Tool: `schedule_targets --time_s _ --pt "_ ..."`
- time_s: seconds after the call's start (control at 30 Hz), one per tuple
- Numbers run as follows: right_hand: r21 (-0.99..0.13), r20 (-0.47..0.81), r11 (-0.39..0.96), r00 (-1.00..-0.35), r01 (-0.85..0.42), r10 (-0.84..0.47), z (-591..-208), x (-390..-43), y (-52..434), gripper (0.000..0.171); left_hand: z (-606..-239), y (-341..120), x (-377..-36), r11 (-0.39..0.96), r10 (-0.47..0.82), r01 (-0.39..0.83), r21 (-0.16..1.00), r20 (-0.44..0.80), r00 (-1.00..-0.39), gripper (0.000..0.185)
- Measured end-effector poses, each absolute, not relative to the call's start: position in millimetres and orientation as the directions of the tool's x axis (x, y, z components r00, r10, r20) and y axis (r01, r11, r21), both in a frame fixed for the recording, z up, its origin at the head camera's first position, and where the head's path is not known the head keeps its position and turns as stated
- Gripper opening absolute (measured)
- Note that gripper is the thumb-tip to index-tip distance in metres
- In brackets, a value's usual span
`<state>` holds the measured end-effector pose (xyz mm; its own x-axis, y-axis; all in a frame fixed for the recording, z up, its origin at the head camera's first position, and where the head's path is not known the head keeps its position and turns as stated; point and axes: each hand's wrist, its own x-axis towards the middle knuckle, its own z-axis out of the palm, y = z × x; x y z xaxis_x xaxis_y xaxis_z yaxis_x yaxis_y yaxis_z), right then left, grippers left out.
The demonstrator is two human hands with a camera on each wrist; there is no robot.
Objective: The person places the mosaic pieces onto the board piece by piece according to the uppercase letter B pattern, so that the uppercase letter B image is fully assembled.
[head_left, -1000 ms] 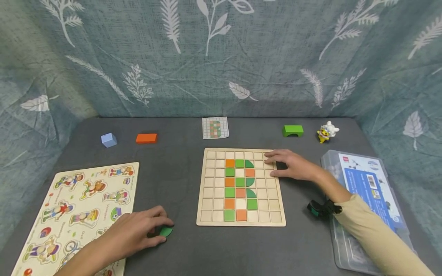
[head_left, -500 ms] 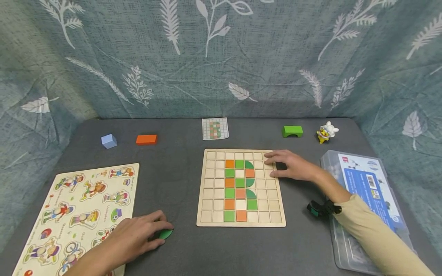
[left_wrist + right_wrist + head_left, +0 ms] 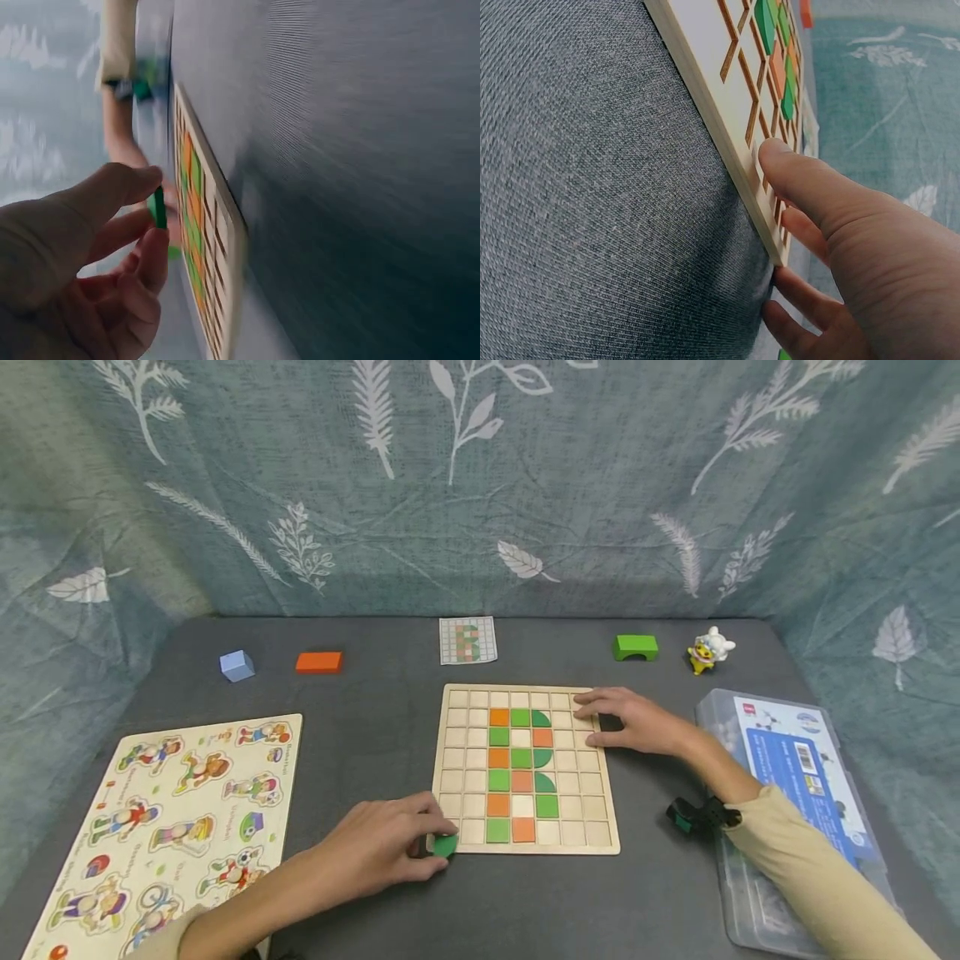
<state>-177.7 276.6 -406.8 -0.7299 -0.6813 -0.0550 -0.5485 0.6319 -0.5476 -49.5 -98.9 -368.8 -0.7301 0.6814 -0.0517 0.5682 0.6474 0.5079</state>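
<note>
My left hand pinches a green quarter-circle tile between thumb and fingertips, over the near left corner of the wooden grid board. In the left wrist view the tile stands edge-on between the fingertips, with the board just beyond. Columns of orange, green and plain squares fill the board's middle, with green quarter-circles along their right side. My right hand rests on the board's far right edge. In the right wrist view its thumb touches the board's face near the corner, other fingers reaching past the edge.
A picture puzzle board lies at the left, a clear plastic case at the right under the right forearm. Along the back are a blue block, orange block, pattern card, green arch and figurine.
My left hand has picked up the green quarter-circle tile from the table beside the puzzle board and carried it right to the grid board's near left corner. My right hand has stayed put.
</note>
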Motion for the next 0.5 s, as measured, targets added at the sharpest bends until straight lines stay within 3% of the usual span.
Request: schedule_targets --time_s 0.27,0.5 --pt "-0.537 -0.039 0.632 -0.732 -0.558 -0.68 -408 -179 278 0.039 -377 -22 -77 0.555 0.772 0.684 0.473 0.011 -0.635 0.02" --pt "-0.544 -0.035 0.621 -0.723 -0.565 -0.689 -410 -178 279 0.039 -386 6 -81 0.524 0.787 0.724 0.449 0.069 -0.613 0.018"
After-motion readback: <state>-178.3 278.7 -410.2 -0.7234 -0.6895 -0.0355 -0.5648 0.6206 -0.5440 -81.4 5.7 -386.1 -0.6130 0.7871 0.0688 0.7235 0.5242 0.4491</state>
